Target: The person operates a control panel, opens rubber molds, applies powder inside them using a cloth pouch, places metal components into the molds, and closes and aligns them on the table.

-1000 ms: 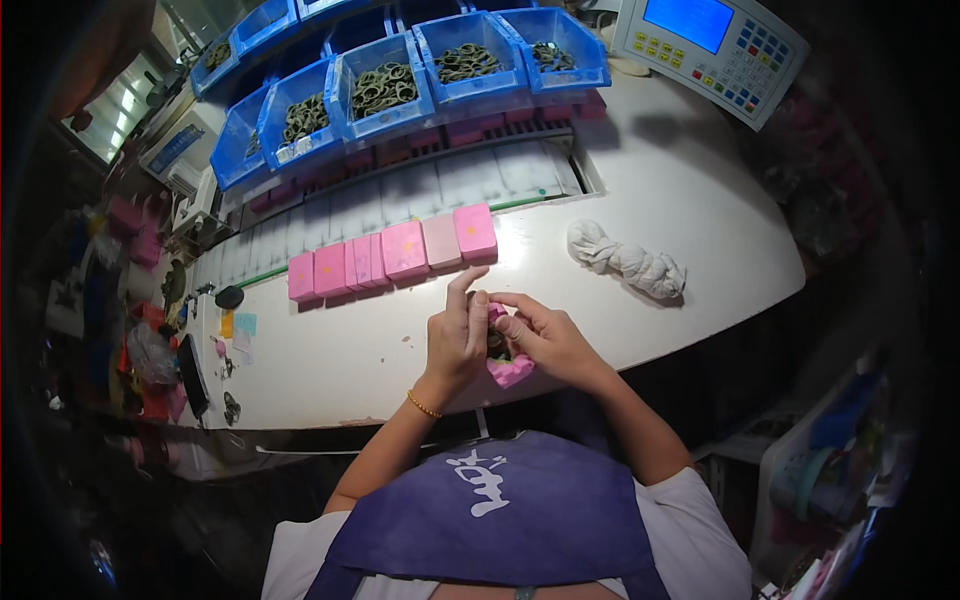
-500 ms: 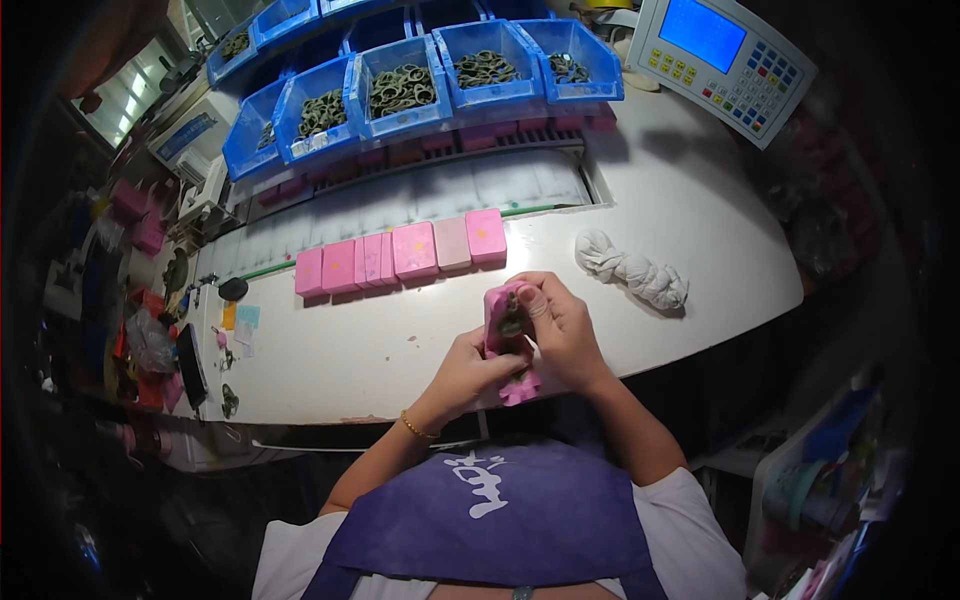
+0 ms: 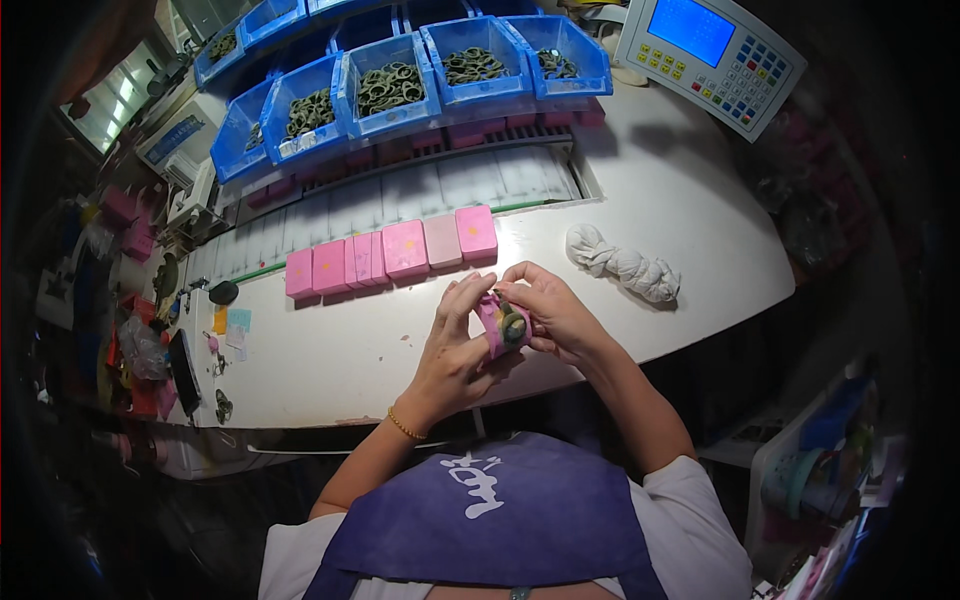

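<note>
A pink rubber mold (image 3: 493,322), bent back, is held between my two hands over the front part of the worktable. On its upturned face sits a dark green ring-shaped piece (image 3: 514,328). My left hand (image 3: 452,350) wraps the mold's left side, with its fingers over the far end and its thumb low. My right hand (image 3: 556,318) grips the opposite side, thumb and forefinger pinching close to the mold's far edge and the other fingers curled below. Those fingertips partly hide what they pinch.
A row of pink mold blocks (image 3: 405,250) stands beyond my hands. Blue bins (image 3: 388,85) of dark green rings line the back. To the right lie a twisted white cloth (image 3: 625,265) and a keypad console with a blue screen (image 3: 710,60). The white tabletop (image 3: 340,365) has a curved edge.
The mold has gone from a long upright hold to a bent one, with the green ring now exposed. My left hand has shifted up to its far end.
</note>
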`<state>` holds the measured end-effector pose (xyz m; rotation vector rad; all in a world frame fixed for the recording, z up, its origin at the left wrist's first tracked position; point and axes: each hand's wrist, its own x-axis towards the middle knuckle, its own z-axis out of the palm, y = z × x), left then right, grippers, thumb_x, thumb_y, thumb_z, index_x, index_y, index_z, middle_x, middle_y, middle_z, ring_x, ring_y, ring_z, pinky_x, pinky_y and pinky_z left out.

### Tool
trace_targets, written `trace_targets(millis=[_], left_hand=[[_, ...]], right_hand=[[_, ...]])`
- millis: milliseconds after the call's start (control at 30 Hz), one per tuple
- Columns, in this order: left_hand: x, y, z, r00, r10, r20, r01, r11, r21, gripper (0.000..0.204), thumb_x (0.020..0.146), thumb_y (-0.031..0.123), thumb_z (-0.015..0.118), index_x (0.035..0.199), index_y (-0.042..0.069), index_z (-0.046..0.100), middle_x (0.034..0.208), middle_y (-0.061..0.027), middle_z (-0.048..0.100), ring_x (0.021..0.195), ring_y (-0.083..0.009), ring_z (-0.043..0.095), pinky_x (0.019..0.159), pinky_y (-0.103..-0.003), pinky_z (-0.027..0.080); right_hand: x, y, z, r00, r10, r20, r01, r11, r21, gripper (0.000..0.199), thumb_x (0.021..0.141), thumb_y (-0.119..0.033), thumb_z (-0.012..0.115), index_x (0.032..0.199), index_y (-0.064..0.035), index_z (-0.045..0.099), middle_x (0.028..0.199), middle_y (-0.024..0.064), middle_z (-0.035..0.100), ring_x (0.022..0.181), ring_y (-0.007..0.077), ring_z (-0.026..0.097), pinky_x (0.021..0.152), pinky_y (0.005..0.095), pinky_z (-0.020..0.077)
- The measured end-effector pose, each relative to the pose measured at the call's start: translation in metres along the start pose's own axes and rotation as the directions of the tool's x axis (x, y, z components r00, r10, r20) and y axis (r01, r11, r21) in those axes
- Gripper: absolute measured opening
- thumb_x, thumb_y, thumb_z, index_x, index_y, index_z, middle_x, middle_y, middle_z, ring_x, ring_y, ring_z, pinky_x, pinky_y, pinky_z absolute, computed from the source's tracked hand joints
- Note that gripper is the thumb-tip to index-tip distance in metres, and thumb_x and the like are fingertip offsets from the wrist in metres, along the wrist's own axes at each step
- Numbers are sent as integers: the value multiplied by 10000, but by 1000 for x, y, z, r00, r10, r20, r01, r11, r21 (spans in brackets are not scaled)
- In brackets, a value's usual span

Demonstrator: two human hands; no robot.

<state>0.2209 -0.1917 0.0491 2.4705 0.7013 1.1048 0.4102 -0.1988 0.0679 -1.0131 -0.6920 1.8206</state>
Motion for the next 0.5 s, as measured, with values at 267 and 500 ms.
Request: trace_targets(millis=[267, 500], left_hand=[[1, -2, -1, 991, -102, 91, 106, 993, -44, 296, 710, 193, 843, 971, 112, 731, 1104, -140, 559, 989, -317, 603, 855, -425, 531], [-11, -29, 7, 876, -438, 204, 471, 868, -159, 234, 739, 185, 864, 873, 23, 762, 1070, -104, 584, 922, -237, 635, 770, -343, 534]], right_hand=[[14, 13, -20, 996, 90, 23, -90, 996, 0, 227, 981, -275, 635, 1040, -84, 527, 722, 12, 580, 461, 23, 494, 315, 180, 329], [9, 34, -45, 644, -709, 285, 624, 272, -733, 440, 963, -300, 677, 1305, -75, 517, 860, 42, 654, 608, 95, 600, 575, 214, 526]])
